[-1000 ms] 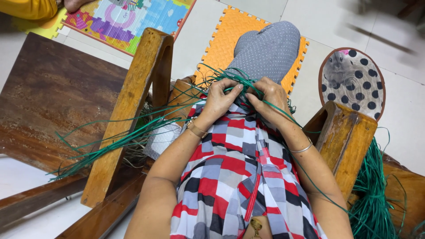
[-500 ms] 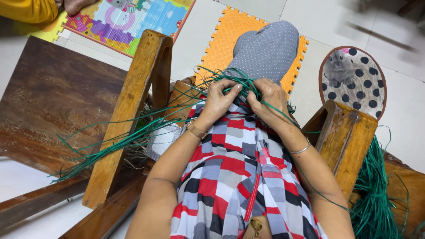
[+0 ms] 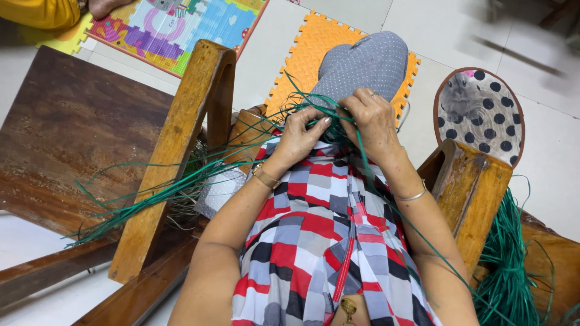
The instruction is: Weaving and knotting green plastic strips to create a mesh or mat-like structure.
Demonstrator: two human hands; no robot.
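Both of my hands meet just below my raised grey dotted knee [image 3: 362, 63]. My left hand [image 3: 299, 136] pinches a bunch of thin green strands [image 3: 181, 184] that trail off to the left past a wooden chair frame [image 3: 175, 151]. My right hand [image 3: 371, 121] grips the same strands where they knot together, and one strand [image 3: 423, 241] runs down to the right along my forearm. A checked red, grey and black garment [image 3: 320, 241] covers my lap beneath the hands.
A second wooden frame piece [image 3: 471, 187] stands at my right, with a heap of green strands [image 3: 507, 265] beside it. A dark wooden board [image 3: 66, 133] lies at left. Foam mats [image 3: 308, 45] and a dotted round fan-like object [image 3: 480, 111] lie on the tiled floor. Another person's yellow sleeve [image 3: 36, 12] shows top left.
My fingers have shifted slightly on the strands at the knee. The loose green strands at left have swayed a little.
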